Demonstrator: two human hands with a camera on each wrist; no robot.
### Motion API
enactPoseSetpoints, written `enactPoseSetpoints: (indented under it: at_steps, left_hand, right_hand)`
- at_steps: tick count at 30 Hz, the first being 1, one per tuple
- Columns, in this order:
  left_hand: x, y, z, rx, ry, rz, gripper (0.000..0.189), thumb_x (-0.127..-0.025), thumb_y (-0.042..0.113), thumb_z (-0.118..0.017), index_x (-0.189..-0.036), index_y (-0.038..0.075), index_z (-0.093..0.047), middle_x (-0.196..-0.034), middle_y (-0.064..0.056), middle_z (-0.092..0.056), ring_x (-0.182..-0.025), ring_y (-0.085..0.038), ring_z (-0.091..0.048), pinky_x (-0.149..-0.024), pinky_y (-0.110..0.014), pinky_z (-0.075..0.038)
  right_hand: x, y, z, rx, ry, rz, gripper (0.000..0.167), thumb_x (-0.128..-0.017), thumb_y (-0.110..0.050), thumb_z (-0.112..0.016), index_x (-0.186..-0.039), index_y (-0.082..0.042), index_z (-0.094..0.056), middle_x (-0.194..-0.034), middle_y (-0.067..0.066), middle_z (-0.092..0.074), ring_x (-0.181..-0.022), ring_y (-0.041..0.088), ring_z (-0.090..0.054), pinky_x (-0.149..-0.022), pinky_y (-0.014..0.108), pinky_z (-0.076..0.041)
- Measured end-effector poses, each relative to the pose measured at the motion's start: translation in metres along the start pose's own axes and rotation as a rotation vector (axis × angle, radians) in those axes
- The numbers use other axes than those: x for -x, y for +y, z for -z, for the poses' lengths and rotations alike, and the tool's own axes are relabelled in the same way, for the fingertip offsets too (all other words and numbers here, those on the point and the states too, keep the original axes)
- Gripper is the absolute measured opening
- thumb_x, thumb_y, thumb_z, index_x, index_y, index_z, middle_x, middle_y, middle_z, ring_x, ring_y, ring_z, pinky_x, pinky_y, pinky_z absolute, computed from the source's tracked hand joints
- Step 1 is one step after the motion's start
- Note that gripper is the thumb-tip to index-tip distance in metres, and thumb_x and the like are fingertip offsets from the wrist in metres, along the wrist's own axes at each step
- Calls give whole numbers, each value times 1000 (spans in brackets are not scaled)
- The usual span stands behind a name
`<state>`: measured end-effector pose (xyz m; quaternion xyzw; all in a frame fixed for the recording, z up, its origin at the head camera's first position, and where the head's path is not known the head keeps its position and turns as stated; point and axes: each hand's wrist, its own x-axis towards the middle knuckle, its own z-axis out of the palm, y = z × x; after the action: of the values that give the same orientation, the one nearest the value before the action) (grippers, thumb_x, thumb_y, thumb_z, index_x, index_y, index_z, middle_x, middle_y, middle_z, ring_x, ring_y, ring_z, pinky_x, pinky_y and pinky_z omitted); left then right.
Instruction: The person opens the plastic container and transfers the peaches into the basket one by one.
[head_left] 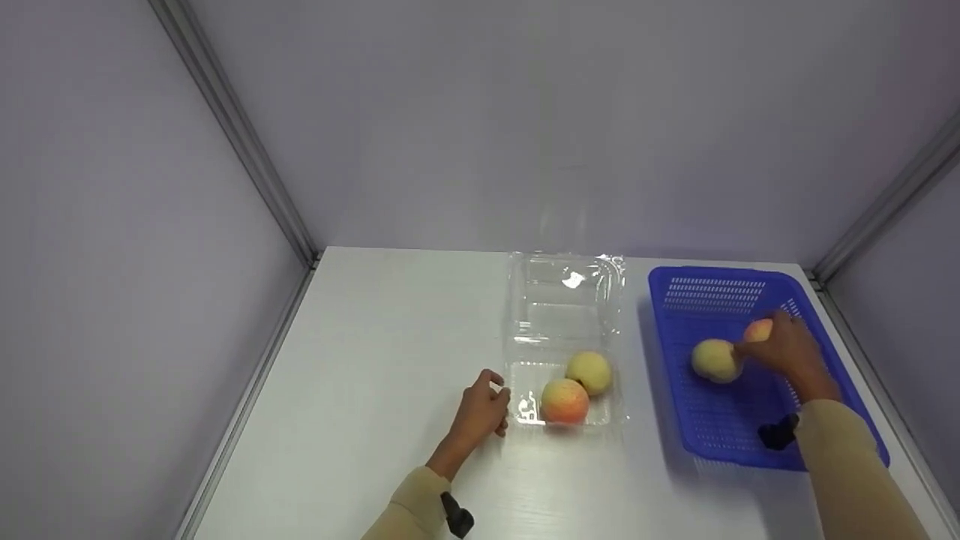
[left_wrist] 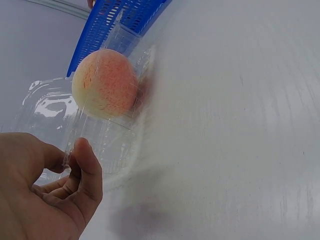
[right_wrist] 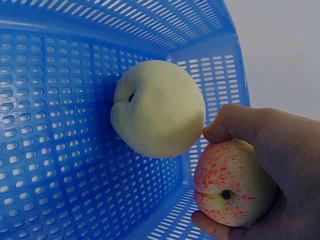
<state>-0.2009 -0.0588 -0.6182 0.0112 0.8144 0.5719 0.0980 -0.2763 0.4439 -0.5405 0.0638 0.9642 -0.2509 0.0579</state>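
Note:
Inside the blue basket, my right hand grips a red-speckled peach, with the thumb over it and a fingertip below. A pale yellow peach lies in the basket right beside the thumb tip. To the left, a clear plastic clamshell box stands with its lid folded back. My left hand pinches the near-left edge of the box between thumb and forefinger. The box holds a red-and-yellow peach in front and a yellow peach behind it.
The blue basket with slotted walls stands at the right side of the white table. Grey panels rise behind the table and on both sides. Dark wrist cameras sit on both sleeves.

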Motion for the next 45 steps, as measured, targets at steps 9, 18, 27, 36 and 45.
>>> enactPoseSetpoints:
  at_steps: [9, 18, 27, 36, 45]
  left_hand:
    - [-1, 1, -1, 2, 2, -8, 26, -109, 11, -54, -128, -5, -54, -75, -11, -65, -50, -10, -57, -48, -26, -55]
    - [0, 0, 0, 15, -10, -5, 27, -110, 13, -54, -130, -5, -53, -80, -18, -68, -52, -11, -59, -49, -26, -56]
    - [2, -2, -1, 18, -5, -3, 26, -109, 12, -55, -129, -4, -53, -74, -6, -63, -52, -10, -58, -49, -25, -55]
    - [3, -1, -1, 4, -2, -3, 26, -110, 12, -54, -129, -5, -53, -71, -2, -61, -50, -9, -58, -49, -26, -55]
    - [3, -1, 0, 5, -10, -3, 26, -110, 12, -54, -129, -5, -53, -72, -5, -63, -50, -9, -58, -48, -24, -54]
  right_hand:
    - [4, 12, 1, -2, 18, -6, 102, -89, -38, -80, -149, 25, -26, -136, 51, -37, -120, 66, -46, -98, 78, -44]
    - [4, 18, -2, 7, 2, -35, 103, -90, -42, -77, -148, 25, -26, -134, 51, -38, -118, 66, -47, -95, 78, -44]
    - [5, 21, -7, 7, -27, -31, 101, -91, -39, -78, -149, 25, -25, -135, 52, -37, -118, 66, -47, -94, 77, -46]
    - [4, 22, -12, 13, -61, -18, 102, -89, -38, -79, -147, 27, -25, -135, 53, -39, -119, 65, -47, -100, 77, -45]
    - [-1, 28, -15, -1, -113, 4, 106, -88, -40, -80, -147, 28, -25, -137, 53, -42, -122, 66, -49, -103, 77, -44]
